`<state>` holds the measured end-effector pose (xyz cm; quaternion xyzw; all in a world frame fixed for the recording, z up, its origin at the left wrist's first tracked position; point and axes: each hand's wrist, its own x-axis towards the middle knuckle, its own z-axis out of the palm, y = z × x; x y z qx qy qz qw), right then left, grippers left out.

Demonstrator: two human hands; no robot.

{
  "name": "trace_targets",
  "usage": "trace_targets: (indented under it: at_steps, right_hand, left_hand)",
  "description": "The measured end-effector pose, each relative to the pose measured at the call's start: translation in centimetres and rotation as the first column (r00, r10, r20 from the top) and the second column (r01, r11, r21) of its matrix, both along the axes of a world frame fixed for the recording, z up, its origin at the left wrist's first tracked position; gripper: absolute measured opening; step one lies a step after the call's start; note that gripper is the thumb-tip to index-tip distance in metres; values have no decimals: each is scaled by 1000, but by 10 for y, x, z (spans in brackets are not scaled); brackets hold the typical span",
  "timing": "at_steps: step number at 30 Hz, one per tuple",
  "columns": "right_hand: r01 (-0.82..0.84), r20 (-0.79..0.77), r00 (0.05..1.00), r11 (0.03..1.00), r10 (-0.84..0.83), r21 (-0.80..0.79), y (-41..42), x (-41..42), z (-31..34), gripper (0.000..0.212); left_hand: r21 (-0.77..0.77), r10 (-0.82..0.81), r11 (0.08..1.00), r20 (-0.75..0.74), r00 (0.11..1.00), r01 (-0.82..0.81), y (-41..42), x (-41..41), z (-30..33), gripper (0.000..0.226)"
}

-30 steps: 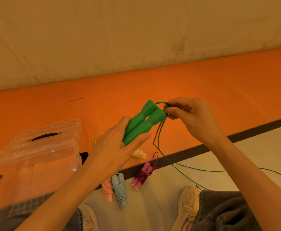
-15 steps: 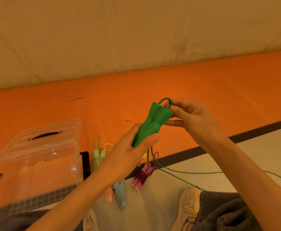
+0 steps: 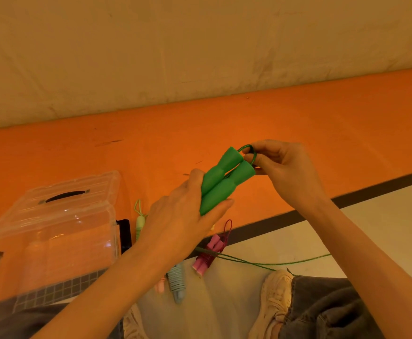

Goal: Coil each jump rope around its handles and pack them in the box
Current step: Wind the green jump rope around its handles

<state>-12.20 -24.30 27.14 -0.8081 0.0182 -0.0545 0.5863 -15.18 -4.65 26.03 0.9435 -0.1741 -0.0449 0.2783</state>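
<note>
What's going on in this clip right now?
A person is packing jump ropes. The left hand grips the two green handles side by side, while the right hand pinches the green cord where it loops out of their tops. Most of that cord trails uncoiled over the floor. Pink, blue and pale green ropes lie nearby, beside a clear plastic box with its lid on.

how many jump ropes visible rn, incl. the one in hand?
5: green rope held; light green, pink, blue-grey and peach on the floor. The left forearm may hide more.
</note>
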Motion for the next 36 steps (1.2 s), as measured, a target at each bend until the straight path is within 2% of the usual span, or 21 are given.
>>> trace_targets:
  at_steps: [2,4,6,8,10,12,15,19,22,24,28,30,36]
  right_hand:
    - [16,9,1000,1000,-15,-12,1,0,0,15]
    - [11,-3,1000,997,-11,71,-1,0,2,16]
    - [-2,-87,996,968,25,249,-3,0,6,21]
    - [12,-225,968,874,112,486,-4,0,9,22]
    - [76,-340,923,781,180,620,-6,2,10,21]
    - [93,-411,886,786,214,611,-4,0,8,34]
    - [55,-374,898,784,232,618,14,-7,3,47]
    - [80,-248,967,858,56,507,29,-10,-1,48]
    - [110,-186,982,889,-29,444,29,-12,2,32]
    - [118,-169,985,879,-43,461,30,-14,3,26]
    - [97,-156,988,771,3,629,37,-16,7,43]
    - [120,-158,987,775,-25,621,41,-17,9,47]
    - [177,-104,984,829,-143,530,45,-17,5,19]
  left_hand:
    - [-3,0,1000,-24,1000,0,0,1,0,46]
    - [-32,7,999,-20,1000,-8,0,2,2,45]
    - [-48,16,999,16,1000,-15,1,1,4,44]
    - [-50,32,998,38,999,-30,1,0,3,44]
    - [-42,48,998,45,998,-46,2,2,0,45]
    - [-38,60,998,40,997,-58,2,2,-2,47]
    - [-53,54,997,19,998,-53,-3,1,-4,48]
    - [-53,59,997,-12,998,-59,-7,1,-5,50]
    - [-89,46,995,-49,998,-50,-9,1,-6,52]
    - [-114,37,993,-51,998,-42,-10,1,-6,51]
    - [-129,30,991,-26,999,-33,-13,-1,-5,50]
    - [-114,21,993,-39,999,-25,-14,-2,-6,49]
    - [-85,3,996,-53,999,-8,-13,0,-6,49]
